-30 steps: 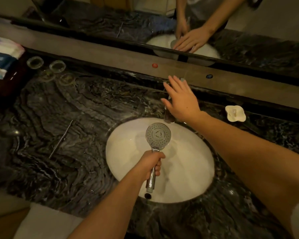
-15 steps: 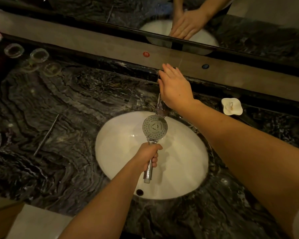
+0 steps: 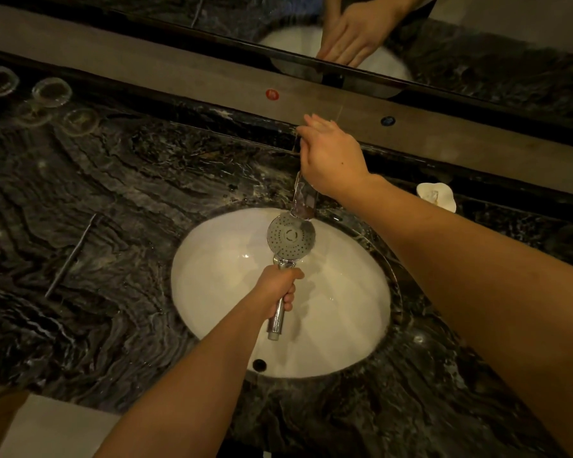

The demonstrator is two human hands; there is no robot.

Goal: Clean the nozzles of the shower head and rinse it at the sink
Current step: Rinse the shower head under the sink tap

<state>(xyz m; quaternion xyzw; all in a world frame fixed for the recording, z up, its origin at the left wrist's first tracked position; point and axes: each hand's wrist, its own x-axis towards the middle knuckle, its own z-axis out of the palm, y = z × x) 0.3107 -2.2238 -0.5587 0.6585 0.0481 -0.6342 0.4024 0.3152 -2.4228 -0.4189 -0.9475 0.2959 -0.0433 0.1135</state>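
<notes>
the left hand [image 3: 280, 287] is wrapped round the chrome handle of the shower head [image 3: 290, 239], holding it over the white sink [image 3: 344, 312] with the nozzle face turned up, its far rim just under the tap spout [image 3: 304, 200] at the basin's back edge. the right hand [image 3: 331, 157] lies over the tap behind the spout, fingers fairly straight; whether it grips a lever underneath i cannot tell. no running water is clearly visible, though the light is dim, so by my judgement the rinse is only being set up; whether the nozzles are already scrubbed cannot be read off the face. on the dark marble counter [image 3: 129, 193], a thin metal rod [image 3: 70, 256] lies left of the basin, clear glass lids or coasters [image 3: 52, 91] sit toward the back left corner, and a small white dish [image 3: 437, 196] rests at the back right. nothing stands between the head and the spout; the right forearm crosses the basin's right side.
</notes>
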